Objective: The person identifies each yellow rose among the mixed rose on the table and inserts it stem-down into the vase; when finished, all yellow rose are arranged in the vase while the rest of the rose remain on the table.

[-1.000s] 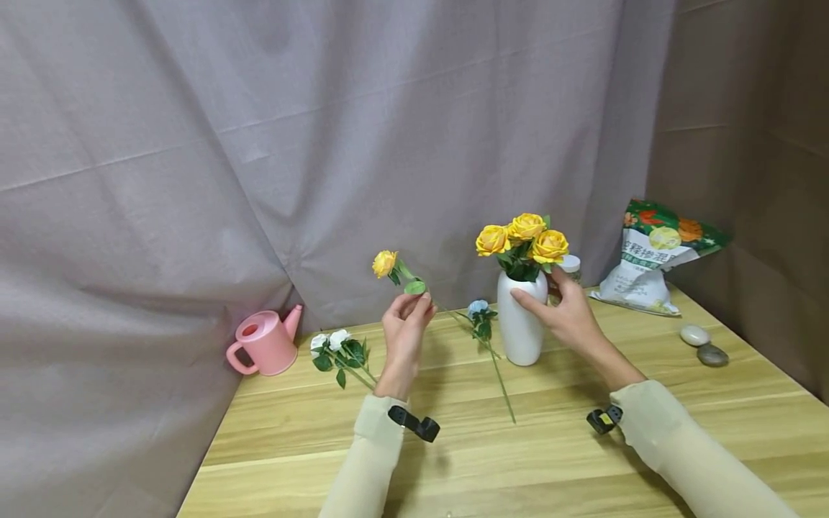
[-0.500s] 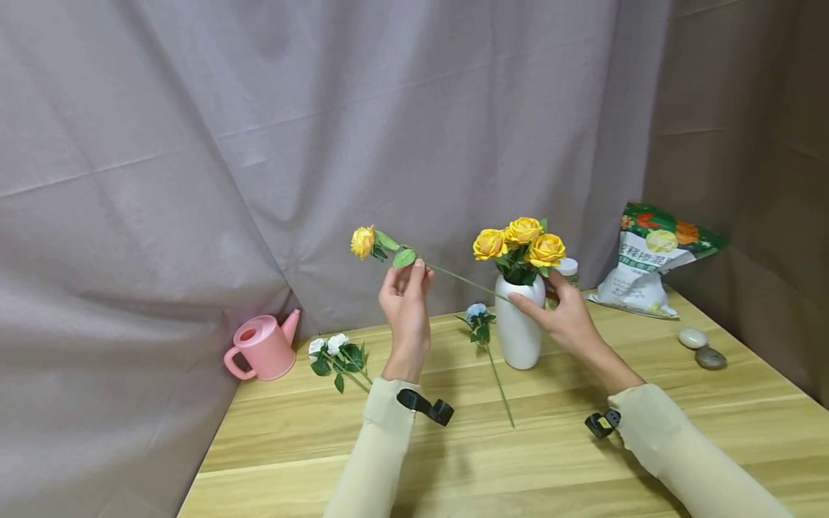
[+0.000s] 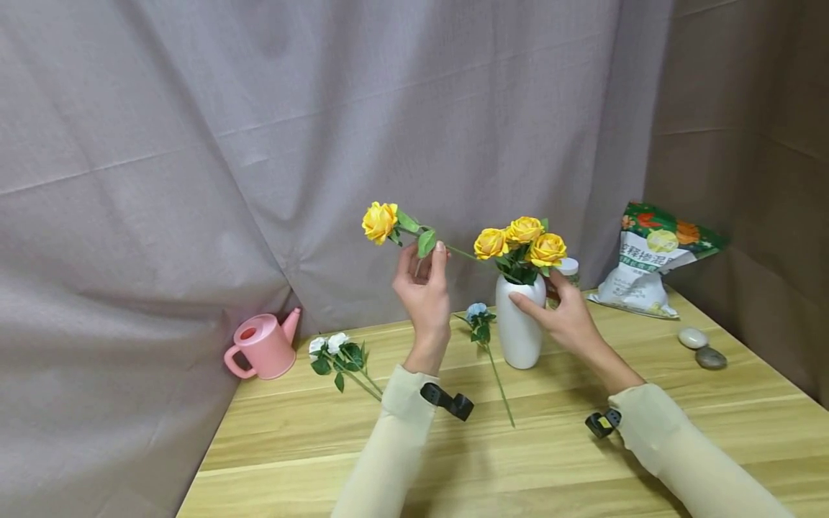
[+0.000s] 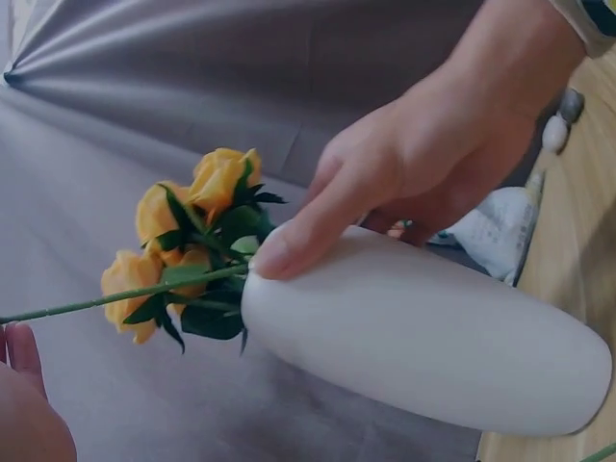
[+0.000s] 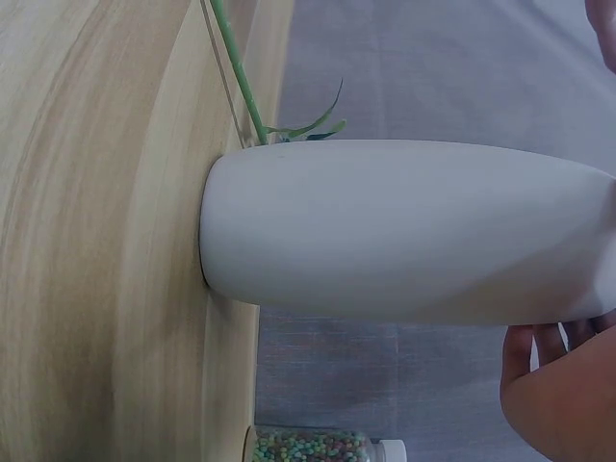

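My left hand (image 3: 426,295) pinches the green stem of a single yellow rose (image 3: 379,222), which tilts with its bloom to the left. In the left wrist view the stem (image 4: 106,300) runs to the mouth of the white vase (image 4: 423,332); whether its tip is inside cannot be seen clearly. Several yellow roses (image 3: 524,230) stand in that vase. My right hand (image 3: 570,316) grips the vase near its rim, thumb in front; its fingers show at the vase's side in the right wrist view. The vase stands upright on the table.
A blue flower (image 3: 477,311) lies left of the vase, and white roses (image 3: 337,344) lie farther left. A pink watering can (image 3: 265,347) stands at the left edge. Behind the vase is a lidded jar (image 5: 313,446); rightward are a fertilizer bag (image 3: 637,280) and two stones (image 3: 711,357).
My left hand has risen and moved right with the yellow rose, bringing its stem to the vase mouth. The right hand has stayed on the vase.
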Demonstrator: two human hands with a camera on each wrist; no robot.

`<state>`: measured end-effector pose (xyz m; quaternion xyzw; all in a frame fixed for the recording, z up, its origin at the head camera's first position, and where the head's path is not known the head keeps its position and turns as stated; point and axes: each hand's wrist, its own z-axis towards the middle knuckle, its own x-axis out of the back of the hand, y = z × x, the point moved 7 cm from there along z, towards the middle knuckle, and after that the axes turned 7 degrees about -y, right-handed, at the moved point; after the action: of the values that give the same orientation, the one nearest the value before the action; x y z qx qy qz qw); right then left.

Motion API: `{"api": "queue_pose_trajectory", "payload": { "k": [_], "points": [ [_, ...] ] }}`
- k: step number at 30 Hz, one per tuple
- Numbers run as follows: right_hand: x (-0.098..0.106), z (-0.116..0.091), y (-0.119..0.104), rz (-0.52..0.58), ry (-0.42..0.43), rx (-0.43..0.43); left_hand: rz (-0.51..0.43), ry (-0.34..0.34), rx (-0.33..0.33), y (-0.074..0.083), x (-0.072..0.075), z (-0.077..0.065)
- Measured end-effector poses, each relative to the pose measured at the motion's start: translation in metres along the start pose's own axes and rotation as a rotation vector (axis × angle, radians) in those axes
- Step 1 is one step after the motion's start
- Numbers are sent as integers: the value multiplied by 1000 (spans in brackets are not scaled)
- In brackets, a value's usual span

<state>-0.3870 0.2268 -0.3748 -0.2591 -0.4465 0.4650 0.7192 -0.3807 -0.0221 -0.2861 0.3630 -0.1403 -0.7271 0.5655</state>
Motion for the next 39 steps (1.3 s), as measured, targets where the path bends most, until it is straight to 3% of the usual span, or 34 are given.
{"api": "queue_pose_trajectory", "payload": {
  "k": [9,16,21,25,31,34,39],
  "points": [
    [-1,0,-2,5,8,6,160,-157,-40,-2,-27,-11],
    [-1,0,0,-6,8,20,348,-266,-57,-8,-47,-20],
    [0,0,0,-16,6,41,442,-309,-54,-15,-58,-26],
    [1,-3,-11,-16,-5,46,541,-350,-28,-23,-63,-33],
    [2,-4,-6,5,-4,50,746,-425,54,-37,-66,-40],
    [1,-2,-2,18,-1,58,766,-426,67,-36,-64,-40],
    [0,-3,-7,25,-5,42,688,-377,65,-32,-62,-39]
  ]
}}
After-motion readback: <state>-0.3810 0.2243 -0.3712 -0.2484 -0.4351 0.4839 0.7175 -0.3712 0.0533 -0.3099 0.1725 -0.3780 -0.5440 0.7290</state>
